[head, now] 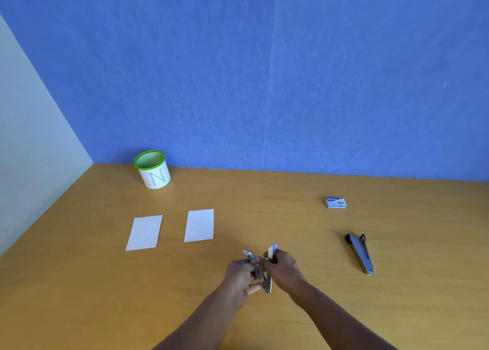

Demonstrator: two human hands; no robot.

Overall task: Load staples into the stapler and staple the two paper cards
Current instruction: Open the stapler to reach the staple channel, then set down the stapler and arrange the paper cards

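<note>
You face a blue wall (264, 71) that fills the upper half of the view, with a pale side wall (26, 138) meeting it on your left. Below them spreads the wooden table (79, 296), and both your bare forearms reach in over it from the bottom edge.

Your left hand (239, 277) and your right hand (284, 269) meet near the middle of the table, just above its surface. Between them you hold the silver stapler (267, 285), opened into a V with its hinge end toward you. Your left fingers are curled round the left arm, whose purple-tipped end pokes out past your knuckles. Your right fingers wrap the right arm, whose white-capped end stands up out of your grip.

A green-rimmed mesh cup (154, 173) with a white wrap stands upright at the back left, near the blue wall. In front of it the two paper cards lie flat side by side and apart: the left card (144, 232) and the right card (199, 225), both well to the left of your hands.

To your right a second, dark stapler (361, 254) lies on the table, partly opened. Beyond it, apart from it, sits the small staple box (336, 202).
</note>
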